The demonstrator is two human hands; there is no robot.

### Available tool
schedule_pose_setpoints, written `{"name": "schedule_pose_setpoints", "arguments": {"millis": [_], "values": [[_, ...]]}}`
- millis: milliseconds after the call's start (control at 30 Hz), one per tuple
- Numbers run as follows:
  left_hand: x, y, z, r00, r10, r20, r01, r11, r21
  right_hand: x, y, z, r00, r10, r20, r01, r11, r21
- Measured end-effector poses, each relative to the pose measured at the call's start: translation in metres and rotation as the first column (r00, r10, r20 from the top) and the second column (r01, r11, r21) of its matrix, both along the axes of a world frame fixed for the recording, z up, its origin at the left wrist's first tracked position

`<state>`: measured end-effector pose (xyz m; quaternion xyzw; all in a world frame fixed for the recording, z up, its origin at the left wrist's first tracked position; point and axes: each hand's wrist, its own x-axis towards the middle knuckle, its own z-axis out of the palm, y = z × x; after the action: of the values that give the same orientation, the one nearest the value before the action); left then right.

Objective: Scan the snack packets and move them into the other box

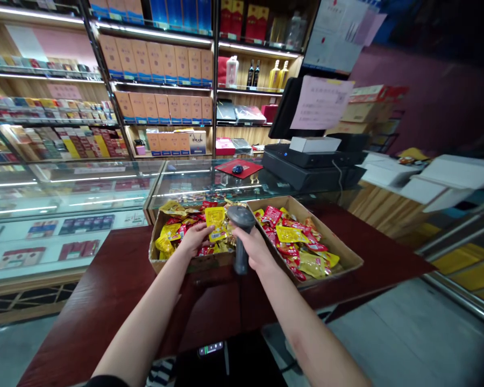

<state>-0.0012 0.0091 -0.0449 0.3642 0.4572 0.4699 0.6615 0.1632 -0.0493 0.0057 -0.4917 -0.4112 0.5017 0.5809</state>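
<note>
My right hand point(257, 248) is wrapped round the handle of a dark grey barcode scanner point(241, 216), which stands upright in front of me. My left hand point(194, 240) pinches a yellow snack packet point(215, 217) just left of the scanner, its printed side towards me. Beneath that hand is a cardboard box point(167, 264) full of red and yellow snack packets. A second cardboard box point(342, 271), also filled with red and yellow packets, sits to the right of my right hand. The scanner hides part of the left box.
Both boxes rest on a dark red table point(116, 285). Behind it are a glass counter point(177, 185), a mouse point(237, 169) on a red pad, and a monitor point(286, 110) with paper attached. Shelves of boxes and bottles line the back; white cartons point(391, 169) stand right.
</note>
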Motion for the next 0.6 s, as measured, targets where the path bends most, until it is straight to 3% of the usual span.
{"name": "schedule_pose_setpoints", "arguments": {"millis": [133, 300, 433, 600], "values": [[0.000, -0.004, 0.003, 1.000, -0.016, 0.009, 0.016, 1.000, -0.006, 0.006, 0.030, 0.007, 0.988, 0.094, -0.119, -0.115, 0.976, -0.183], [0.000, -0.007, 0.003, 0.999, -0.032, -0.029, 0.031, 0.999, -0.034, 0.010, 0.050, 0.001, 0.931, 0.200, -0.306, -0.309, 0.878, -0.366], [0.005, -0.003, 0.008, 0.993, -0.089, -0.082, 0.083, 0.994, -0.064, 0.023, 0.055, -0.001, 0.906, 0.226, -0.359, -0.372, 0.830, -0.415], [0.038, 0.015, 0.035, 0.977, -0.154, -0.148, 0.146, 0.987, -0.066, 0.057, 0.064, 0.010, 0.876, 0.190, -0.443, -0.384, 0.830, -0.404]]}}
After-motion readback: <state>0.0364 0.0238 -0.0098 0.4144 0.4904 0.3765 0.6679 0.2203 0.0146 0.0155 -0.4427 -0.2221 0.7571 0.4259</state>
